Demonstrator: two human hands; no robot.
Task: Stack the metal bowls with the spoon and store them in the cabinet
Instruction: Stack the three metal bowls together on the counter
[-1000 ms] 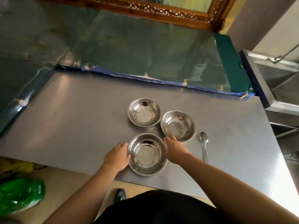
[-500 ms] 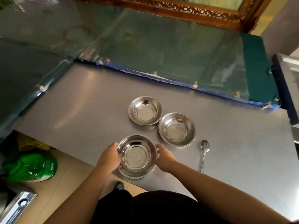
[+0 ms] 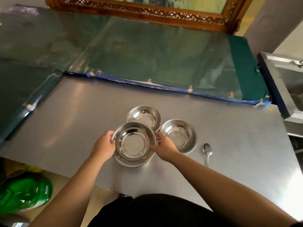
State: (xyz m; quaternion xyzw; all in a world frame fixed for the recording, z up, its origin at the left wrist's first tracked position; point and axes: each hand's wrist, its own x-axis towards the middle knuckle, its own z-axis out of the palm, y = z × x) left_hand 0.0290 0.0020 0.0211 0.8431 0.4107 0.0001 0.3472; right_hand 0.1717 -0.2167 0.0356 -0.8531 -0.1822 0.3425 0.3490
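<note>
Three shiny metal bowls are on the steel table (image 3: 68, 128). The nearest bowl (image 3: 133, 144) is lifted off the table and overlaps the front rim of the far bowl (image 3: 144, 114). My left hand (image 3: 105, 145) grips its left rim and my right hand (image 3: 163, 145) grips its right rim. The third bowl (image 3: 179, 135) rests on the table just right of my right hand. A metal spoon (image 3: 207, 151) lies further right, its bowl end pointing away from me.
A green padded panel under clear plastic (image 3: 147, 59) runs behind the table and along its left side. A steel sink unit (image 3: 288, 89) stands at the right. A green plastic container (image 3: 24, 195) sits on the floor at lower left. A carved wooden frame (image 3: 139, 12) hangs behind.
Both hands have raised the nearest bowl off the table and carried it away from me, so it now overlaps the far bowl. The other bowls and the spoon stayed put.
</note>
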